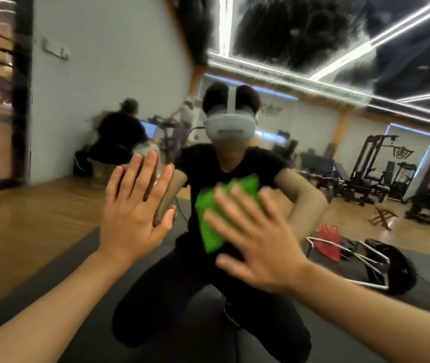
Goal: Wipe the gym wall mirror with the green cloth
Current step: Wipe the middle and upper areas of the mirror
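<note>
The wall mirror point(339, 158) fills nearly the whole view and reflects me crouching in black clothes with a headset on. My right hand point(250, 239) lies flat with spread, straight fingers and presses the green cloth point(208, 229) against the glass at centre. The cloth is folded and partly hidden under the palm. My left hand point(135, 208) is flat on the mirror to the left of the cloth, fingers straight and pointing up, touching its own reflection. Both hands are a little blurred.
The mirror's dark frame edge point(21, 100) runs down the far left. Reflected behind me are a barbell with a plate point(381, 260) on a dark mat, a red bag point(329, 241), weight machines point(381, 171) at the right, and a seated person point(122, 134) by the white wall.
</note>
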Demonstrator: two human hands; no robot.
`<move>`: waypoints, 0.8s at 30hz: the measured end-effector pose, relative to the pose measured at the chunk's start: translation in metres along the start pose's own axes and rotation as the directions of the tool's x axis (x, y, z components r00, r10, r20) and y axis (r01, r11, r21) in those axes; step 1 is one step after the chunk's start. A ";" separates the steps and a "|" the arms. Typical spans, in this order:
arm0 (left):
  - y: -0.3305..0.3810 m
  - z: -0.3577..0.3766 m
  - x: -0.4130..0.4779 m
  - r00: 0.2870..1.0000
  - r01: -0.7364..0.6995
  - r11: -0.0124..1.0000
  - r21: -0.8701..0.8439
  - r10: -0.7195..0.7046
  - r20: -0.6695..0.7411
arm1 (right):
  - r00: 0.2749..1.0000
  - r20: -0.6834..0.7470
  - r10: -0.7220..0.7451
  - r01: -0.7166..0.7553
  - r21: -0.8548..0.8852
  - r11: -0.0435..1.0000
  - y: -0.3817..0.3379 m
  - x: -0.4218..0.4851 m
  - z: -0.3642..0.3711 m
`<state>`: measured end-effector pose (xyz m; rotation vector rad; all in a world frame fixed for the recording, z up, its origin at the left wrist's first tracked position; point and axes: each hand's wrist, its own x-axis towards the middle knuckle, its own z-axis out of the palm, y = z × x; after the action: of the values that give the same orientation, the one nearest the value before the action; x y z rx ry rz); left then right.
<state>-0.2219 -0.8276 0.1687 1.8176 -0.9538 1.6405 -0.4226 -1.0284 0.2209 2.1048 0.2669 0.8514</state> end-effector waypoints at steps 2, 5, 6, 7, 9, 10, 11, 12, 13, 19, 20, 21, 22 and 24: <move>-0.001 0.001 0.000 1.000 -0.009 1.000 -0.002 0.009 -0.004 | 0.915 0.168 -0.367 0.374 -0.014 0.927 -0.010 -0.023 0.007; -0.002 0.002 -0.001 1.000 -0.015 1.000 0.007 0.015 -0.024 | 0.845 0.160 -0.510 0.518 -0.007 0.856 0.050 -0.002 -0.011; -0.002 0.002 -0.002 1.000 -0.014 1.000 0.004 0.014 -0.025 | 0.885 0.123 -0.449 0.456 -0.036 0.889 0.078 0.014 -0.024; -0.002 0.002 -0.002 1.000 -0.013 1.000 -0.004 0.013 -0.027 | 0.934 0.087 -0.345 0.351 -0.070 0.934 0.104 0.030 -0.040; -0.001 0.003 -0.002 0.999 -0.006 1.000 -0.005 0.006 -0.032 | 0.996 -0.011 -0.091 0.088 -0.127 0.988 0.145 0.060 -0.066; 0.000 0.002 -0.002 0.999 -0.001 1.000 -0.007 0.000 -0.032 | 0.998 -0.058 0.039 -0.046 -0.122 0.991 0.151 0.070 -0.073; 0.001 0.002 -0.001 0.999 0.001 1.000 -0.014 -0.001 -0.033 | 0.984 -0.093 0.153 -0.162 -0.099 0.982 0.146 0.077 -0.075; 0.001 0.001 0.000 0.999 0.001 1.000 -0.021 -0.001 -0.035 | 0.962 -0.122 0.245 -0.254 -0.069 0.965 0.133 0.080 -0.072; 0.001 0.001 0.000 0.999 0.002 1.000 -0.024 -0.003 -0.035 | 0.938 -0.141 0.316 -0.325 -0.046 0.944 0.113 0.080 -0.064; -0.001 0.000 0.001 1.000 0.002 1.000 -0.019 -0.002 -0.029 | 0.988 0.101 -0.117 0.128 -0.116 0.985 0.001 -0.013 0.006; -0.001 0.001 0.000 1.000 0.004 1.000 -0.016 -0.005 -0.028 | 0.957 0.155 -0.246 0.265 -0.116 0.957 0.004 -0.028 0.010; -0.001 0.001 -0.001 1.000 0.003 1.000 -0.015 -0.004 -0.029 | 0.921 0.186 -0.342 0.365 -0.102 0.926 0.015 -0.035 0.009; -0.001 0.002 -0.001 0.999 0.002 1.000 -0.014 -0.002 -0.035 | 0.898 0.200 -0.392 0.416 -0.094 0.905 0.030 -0.035 0.004; -0.001 0.003 -0.001 0.999 0.003 1.000 -0.002 -0.003 -0.050 | 0.927 0.149 -0.344 0.361 -0.115 0.925 0.071 -0.014 -0.016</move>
<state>-0.2191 -0.8292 0.1678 1.7677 -0.9304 1.6745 -0.4509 -1.0704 0.2754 1.8912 0.4884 0.5053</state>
